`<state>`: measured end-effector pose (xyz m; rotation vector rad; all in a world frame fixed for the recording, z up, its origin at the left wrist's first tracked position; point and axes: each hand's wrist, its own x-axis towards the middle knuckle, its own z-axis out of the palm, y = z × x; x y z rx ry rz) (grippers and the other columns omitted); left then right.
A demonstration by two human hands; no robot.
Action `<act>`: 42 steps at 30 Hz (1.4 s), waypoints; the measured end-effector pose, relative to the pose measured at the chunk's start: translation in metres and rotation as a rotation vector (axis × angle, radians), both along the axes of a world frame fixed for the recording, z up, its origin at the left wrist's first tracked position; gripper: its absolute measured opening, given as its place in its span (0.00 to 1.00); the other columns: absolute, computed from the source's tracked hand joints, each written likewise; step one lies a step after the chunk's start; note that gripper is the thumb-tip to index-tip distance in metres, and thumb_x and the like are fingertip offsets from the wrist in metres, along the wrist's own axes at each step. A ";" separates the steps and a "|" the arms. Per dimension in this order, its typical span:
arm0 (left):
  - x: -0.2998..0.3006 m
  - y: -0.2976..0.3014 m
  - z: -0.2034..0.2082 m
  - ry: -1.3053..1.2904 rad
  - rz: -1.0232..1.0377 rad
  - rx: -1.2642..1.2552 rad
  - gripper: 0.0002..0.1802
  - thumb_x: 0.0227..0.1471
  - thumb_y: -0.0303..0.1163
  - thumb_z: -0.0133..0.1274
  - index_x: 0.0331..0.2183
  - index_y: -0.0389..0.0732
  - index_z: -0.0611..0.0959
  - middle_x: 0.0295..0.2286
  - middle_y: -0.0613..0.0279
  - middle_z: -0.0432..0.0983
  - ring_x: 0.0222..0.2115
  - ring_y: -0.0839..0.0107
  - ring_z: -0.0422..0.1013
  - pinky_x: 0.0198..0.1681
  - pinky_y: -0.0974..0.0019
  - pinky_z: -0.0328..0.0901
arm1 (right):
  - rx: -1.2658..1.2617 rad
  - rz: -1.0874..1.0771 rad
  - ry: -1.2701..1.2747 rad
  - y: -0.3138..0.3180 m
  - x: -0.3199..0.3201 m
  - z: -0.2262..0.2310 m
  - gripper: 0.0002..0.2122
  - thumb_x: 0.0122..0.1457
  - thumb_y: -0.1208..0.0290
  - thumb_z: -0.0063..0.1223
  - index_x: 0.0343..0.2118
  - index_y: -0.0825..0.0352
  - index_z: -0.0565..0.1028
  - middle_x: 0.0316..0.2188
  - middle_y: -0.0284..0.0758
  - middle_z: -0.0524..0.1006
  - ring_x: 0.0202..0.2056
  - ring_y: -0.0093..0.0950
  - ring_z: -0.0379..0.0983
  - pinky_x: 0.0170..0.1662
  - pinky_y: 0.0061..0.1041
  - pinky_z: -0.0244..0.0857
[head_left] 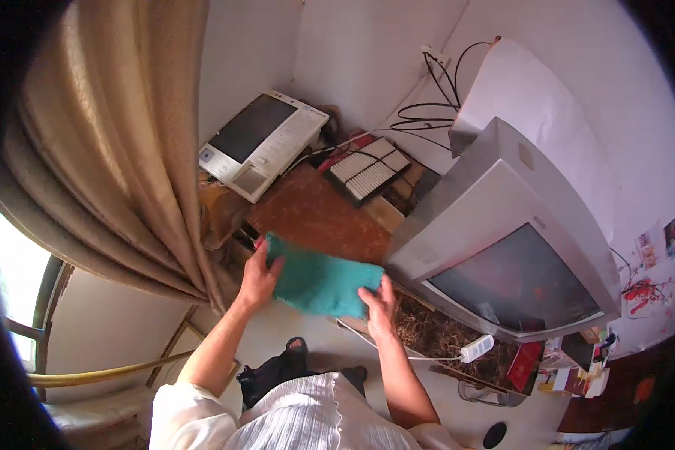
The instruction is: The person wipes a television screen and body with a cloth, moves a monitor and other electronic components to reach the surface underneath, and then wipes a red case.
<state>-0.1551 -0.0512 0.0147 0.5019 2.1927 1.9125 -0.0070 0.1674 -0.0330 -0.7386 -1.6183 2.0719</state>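
A green cloth (pixel 324 282) is stretched between my two hands, in front of the wooden table's edge. My left hand (pixel 259 277) grips its left end, with a bit of red showing by the fingertips. At the right end, my right hand (pixel 379 306) pinches the cloth, thumb on top and fingers behind. The cloth looks knitted or towel-like and is slightly blurred. Beyond it lies the bare reddish-brown tabletop (pixel 307 214).
A grey tube television (pixel 514 255) stands close on the right. At the back are a white device with a dark screen (pixel 259 135), a pleated air filter (pixel 369 169) and black cables (pixel 427 112). A beige curtain (pixel 120 150) hangs left. A white power strip (pixel 477 349) lies below the television.
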 end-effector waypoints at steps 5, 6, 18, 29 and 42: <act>0.039 0.050 0.040 0.314 -0.288 -0.635 0.27 0.47 0.39 0.52 0.49 0.44 0.66 0.42 0.45 0.69 0.39 0.46 0.67 0.42 0.54 0.63 | 0.135 0.094 -0.134 0.000 -0.033 -0.016 0.20 0.53 0.75 0.50 0.49 0.64 0.62 0.41 0.32 0.68 0.38 0.24 0.67 0.34 0.23 0.65; 0.044 0.057 0.034 0.325 -0.333 -0.645 0.28 0.47 0.40 0.51 0.50 0.45 0.64 0.42 0.45 0.68 0.39 0.47 0.67 0.42 0.53 0.63 | 0.367 0.003 -0.276 0.017 -0.028 -0.049 0.19 0.54 0.75 0.49 0.49 0.64 0.62 0.40 0.33 0.68 0.37 0.25 0.67 0.32 0.24 0.66; 0.022 0.080 -0.071 0.717 -0.242 -0.797 0.25 0.48 0.38 0.48 0.50 0.46 0.68 0.52 0.48 0.58 0.55 0.48 0.51 0.54 0.50 0.50 | 1.233 0.406 -0.341 -0.022 -0.043 -0.016 0.21 0.50 0.80 0.44 0.50 0.73 0.61 0.52 0.48 0.60 0.55 0.44 0.53 0.57 0.37 0.49; -0.039 0.167 -0.098 0.831 -0.444 -0.703 0.28 0.49 0.41 0.43 0.53 0.46 0.65 0.56 0.56 0.54 0.58 0.56 0.46 0.59 0.51 0.41 | 0.704 0.171 -0.534 0.016 -0.098 -0.004 0.25 0.60 0.65 0.36 0.57 0.73 0.50 0.57 0.52 0.51 0.55 0.49 0.52 0.57 0.41 0.48; -0.091 0.279 -0.108 1.075 -0.839 -0.740 0.20 0.41 0.36 0.51 0.42 0.56 0.76 0.43 0.72 0.67 0.49 0.64 0.57 0.47 0.53 0.54 | -0.025 -0.268 0.075 0.052 -0.140 -0.056 0.31 0.61 0.48 0.29 0.59 0.68 0.49 0.58 0.41 0.53 0.57 0.33 0.51 0.58 0.28 0.45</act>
